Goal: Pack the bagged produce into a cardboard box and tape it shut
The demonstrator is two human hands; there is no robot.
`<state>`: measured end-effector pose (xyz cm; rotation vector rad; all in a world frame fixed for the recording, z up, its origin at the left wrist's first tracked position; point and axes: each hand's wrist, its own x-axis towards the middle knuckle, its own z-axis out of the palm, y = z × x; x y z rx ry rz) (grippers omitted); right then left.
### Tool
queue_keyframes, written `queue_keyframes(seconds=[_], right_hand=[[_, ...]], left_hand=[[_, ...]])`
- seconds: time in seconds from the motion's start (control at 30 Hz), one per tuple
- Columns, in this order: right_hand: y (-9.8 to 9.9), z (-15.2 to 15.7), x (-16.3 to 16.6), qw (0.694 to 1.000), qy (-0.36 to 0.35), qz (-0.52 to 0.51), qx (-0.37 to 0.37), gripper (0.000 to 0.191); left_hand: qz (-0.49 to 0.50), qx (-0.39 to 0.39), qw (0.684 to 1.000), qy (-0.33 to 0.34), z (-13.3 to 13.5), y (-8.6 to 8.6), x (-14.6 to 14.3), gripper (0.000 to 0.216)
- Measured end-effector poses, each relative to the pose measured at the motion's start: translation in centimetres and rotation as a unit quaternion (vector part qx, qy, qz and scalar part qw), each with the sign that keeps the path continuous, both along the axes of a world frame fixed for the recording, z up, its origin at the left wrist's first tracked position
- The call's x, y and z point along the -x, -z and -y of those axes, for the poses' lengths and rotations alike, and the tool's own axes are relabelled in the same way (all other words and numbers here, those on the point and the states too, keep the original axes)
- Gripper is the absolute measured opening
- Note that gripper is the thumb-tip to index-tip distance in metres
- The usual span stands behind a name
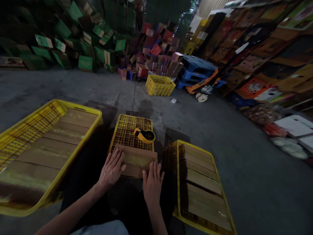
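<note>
A brown cardboard box (137, 159) with clear tape along its top lies on the near end of an upturned yellow plastic crate (122, 130). My left hand (112, 168) rests flat on the box's left end, fingers stretched out. On its right end lies my right hand (153, 182), also with straight fingers. Neither hand is wrapped round anything. Just beyond the box, a yellow and black tape dispenser (144, 135) sits on the crate.
Yellow crates holding taped cardboard boxes stand left (95, 125) and right (179, 182) of me. Farther off are another yellow crate (160, 86), an orange pallet jack (202, 81), blue pallets (198, 65), and piles of green boxes (85, 63). Stacked cartons (256, 88) line the right side.
</note>
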<state>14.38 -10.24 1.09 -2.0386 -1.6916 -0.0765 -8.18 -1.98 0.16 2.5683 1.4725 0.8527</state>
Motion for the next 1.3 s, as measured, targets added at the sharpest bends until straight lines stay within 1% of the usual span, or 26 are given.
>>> queue_keyframes(seconds=[0.17,0.27,0.37,0.53,0.6,0.67,0.73,0.8,0.93,1.03,1.13,1.3], right_hand=[[-0.2,-0.2,2.2,0.999,-0.039,0.023,0.02,0.062],[-0.4,-0.5,3.4,0.997,-0.066,0.029,0.035,0.055],[-1.0,-0.6,3.9,0.993,-0.106,0.026,0.046,0.052],[-2.1,-0.2,2.8,0.989,-0.138,0.017,0.055,0.051],[-2.0,0.1,1.7,0.99,-0.125,0.024,0.058,0.05],[-1.8,0.5,0.4,0.994,-0.092,0.033,0.057,0.051],[-1.5,1.0,-1.0,0.996,-0.06,0.036,0.052,0.053],[-1.1,1.4,-2.0,0.997,-0.048,0.035,0.049,0.055],[-0.5,1.8,-2.4,0.997,-0.047,0.049,0.039,0.06],[-0.4,1.5,-1.8,0.996,-0.037,0.069,0.033,0.063],[-0.5,0.8,-0.7,0.996,-0.038,0.082,0.029,0.064],[-0.2,-1.4,3.1,0.991,-0.107,0.079,0.026,0.057]], left_hand=[[-0.015,0.019,0.999,0.047,0.4,-0.9,-1.9,0.061],[-0.036,0.025,0.996,0.081,0.7,-1.4,-3.0,0.058],[-0.049,0.029,0.991,0.118,0.7,-1.7,-3.5,0.054],[-0.039,0.036,0.987,0.153,0.3,-1.8,-2.9,0.051],[-0.041,0.036,0.984,0.17,0.1,-1.8,-2.3,0.052],[-0.051,0.035,0.982,0.18,0.1,-1.9,-1.4,0.054],[-0.058,0.036,0.982,0.178,0.2,-2.1,-0.2,0.055],[-0.055,0.041,0.985,0.16,0.7,-2.2,1.1,0.058],[-0.039,0.044,0.994,0.092,2.1,-2.0,2.5,0.069],[-0.023,0.036,0.997,0.062,2.6,-1.5,2.2,0.071],[-0.021,0.032,0.997,0.06,2.5,-1.1,1.7,0.068],[-0.005,0.038,0.998,0.059,2.1,-0.3,1.6,0.064]])
